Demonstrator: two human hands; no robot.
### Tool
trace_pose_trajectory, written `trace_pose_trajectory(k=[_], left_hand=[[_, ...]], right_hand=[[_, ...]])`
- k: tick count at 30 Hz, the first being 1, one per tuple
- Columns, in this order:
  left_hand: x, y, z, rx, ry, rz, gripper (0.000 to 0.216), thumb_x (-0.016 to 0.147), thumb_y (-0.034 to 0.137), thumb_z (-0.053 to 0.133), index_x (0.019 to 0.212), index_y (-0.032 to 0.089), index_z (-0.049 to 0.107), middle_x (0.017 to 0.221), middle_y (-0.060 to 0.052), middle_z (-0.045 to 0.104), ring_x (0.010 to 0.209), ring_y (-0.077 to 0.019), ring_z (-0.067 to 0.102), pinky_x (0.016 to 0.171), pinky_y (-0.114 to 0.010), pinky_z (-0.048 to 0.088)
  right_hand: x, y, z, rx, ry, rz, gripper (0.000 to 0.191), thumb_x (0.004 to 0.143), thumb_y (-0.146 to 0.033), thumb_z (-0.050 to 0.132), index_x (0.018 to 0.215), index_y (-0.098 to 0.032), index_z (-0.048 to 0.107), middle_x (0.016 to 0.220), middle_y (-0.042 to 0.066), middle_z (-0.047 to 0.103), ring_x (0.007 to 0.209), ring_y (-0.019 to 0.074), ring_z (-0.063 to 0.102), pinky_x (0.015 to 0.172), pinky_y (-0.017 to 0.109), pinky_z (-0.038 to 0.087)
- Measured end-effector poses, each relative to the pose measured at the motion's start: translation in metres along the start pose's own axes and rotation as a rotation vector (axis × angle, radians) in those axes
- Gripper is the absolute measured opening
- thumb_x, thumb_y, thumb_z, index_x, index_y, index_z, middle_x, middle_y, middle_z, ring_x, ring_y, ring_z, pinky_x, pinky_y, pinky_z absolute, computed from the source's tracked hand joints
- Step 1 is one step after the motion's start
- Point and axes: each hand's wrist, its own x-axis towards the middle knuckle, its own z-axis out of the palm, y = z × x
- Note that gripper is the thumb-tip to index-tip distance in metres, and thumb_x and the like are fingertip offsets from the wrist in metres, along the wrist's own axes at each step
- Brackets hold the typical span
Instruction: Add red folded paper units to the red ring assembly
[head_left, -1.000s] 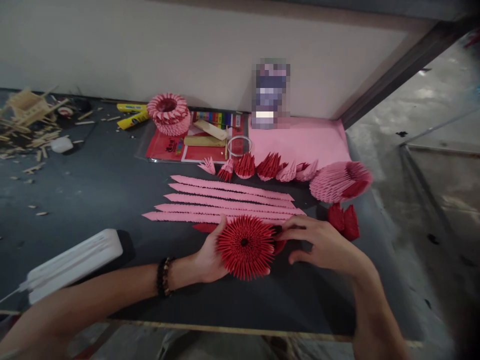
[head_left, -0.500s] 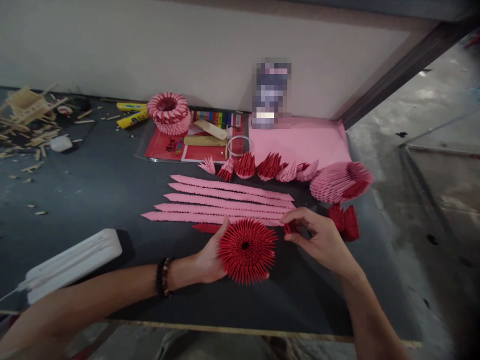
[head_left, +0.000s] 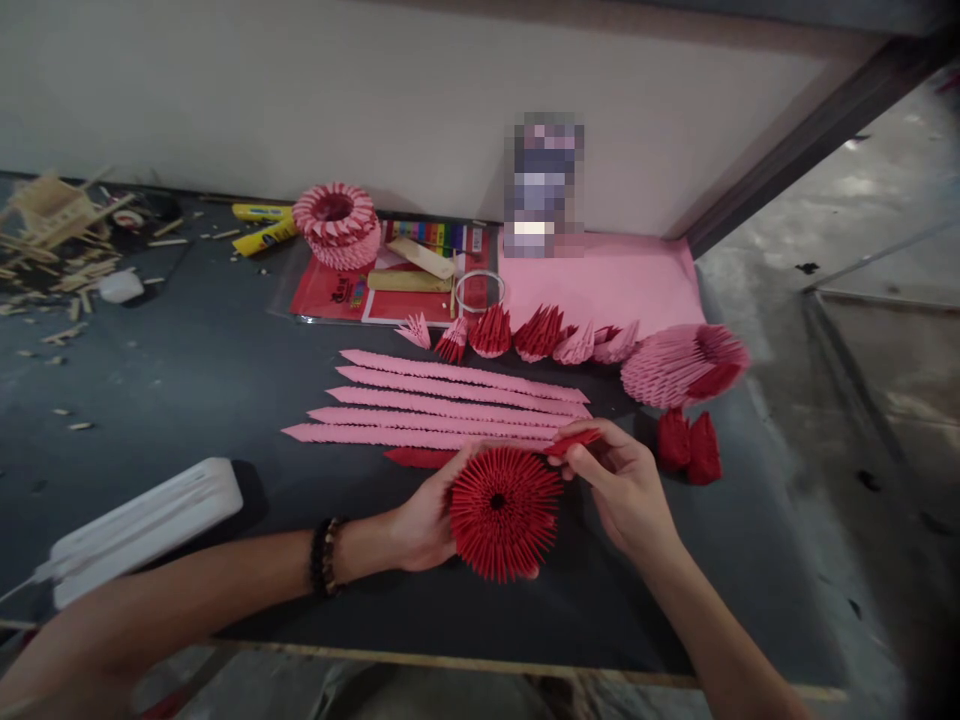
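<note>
A round, spiky red folded-paper piece (head_left: 505, 515) with a small dark hole at its centre rests in my left hand (head_left: 429, 515), whose fingers go out of sight beneath it. At the disc's upper right edge, my right hand (head_left: 619, 480) pinches a small red folded paper piece (head_left: 573, 442) between thumb and fingers. Whether that piece touches the disc I cannot tell. Just beyond my hands lie several long pink folded-paper strips (head_left: 450, 413), side by side. A short red strip (head_left: 412, 457) shows partly behind my left hand.
Small pink and red paper clusters (head_left: 491, 332) form a row behind the strips. Right of them are a pink paper vessel (head_left: 671, 370) and red blocks (head_left: 688, 447). A pink-and-red ring (head_left: 337, 228) stands on red packets (head_left: 330, 290). A white power strip (head_left: 150, 530) lies left.
My right hand has moved slightly left, bringing the small red paper piece to the disc's edge and turning it to show its length. The disc has shifted a little right and down.
</note>
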Motion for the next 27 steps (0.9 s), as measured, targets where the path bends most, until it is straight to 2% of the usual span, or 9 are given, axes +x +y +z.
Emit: trace_pose_trajectory(k=[5,9,18,27], left_hand=[[0.0016,0.0006,-0.0032,0.006,-0.027,-0.014,0.062,0.103,0.061,0.032,0.145,0.023,0.06,0.128,-0.014,0.072,0.12,-0.0325,0.066,0.104,-0.056,0.05],[0.0029,-0.0007,-0.0084,0.0,-0.03,-0.007,0.061,0.105,0.059,0.026,0.145,0.026,0.059,0.126,-0.013,0.072,0.121,-0.0314,0.066,0.104,-0.056,0.05],[0.0005,0.0007,-0.0014,0.008,0.023,-0.029,0.064,0.104,0.061,0.031,0.149,0.024,0.057,0.125,-0.015,0.073,0.117,-0.0334,0.068,0.098,-0.056,0.053],[0.0005,-0.0007,0.0004,0.032,0.088,-0.047,0.064,0.104,0.059,0.031,0.148,0.021,0.058,0.118,-0.017,0.075,0.111,-0.034,0.071,0.095,-0.058,0.055]], right_hand=[[0.0013,0.0,0.0011,-0.039,-0.007,-0.01,0.022,0.087,-0.034,0.082,0.102,-0.022,0.07,0.087,0.0,0.074,0.076,0.0136,0.07,0.067,0.025,0.059],[0.001,0.0008,0.0006,-0.095,-0.021,-0.034,0.022,0.086,-0.035,0.082,0.102,-0.022,0.071,0.088,0.001,0.073,0.078,0.014,0.07,0.07,0.026,0.06],[0.0001,0.001,0.0018,-0.143,-0.014,-0.028,0.026,0.085,-0.04,0.083,0.101,-0.023,0.07,0.088,0.002,0.074,0.073,0.0149,0.07,0.064,0.028,0.062],[-0.0016,-0.0036,0.0025,-0.102,-0.023,0.038,0.022,0.082,-0.036,0.086,0.093,-0.023,0.073,0.08,0.001,0.074,0.067,0.014,0.067,0.056,0.024,0.06]])
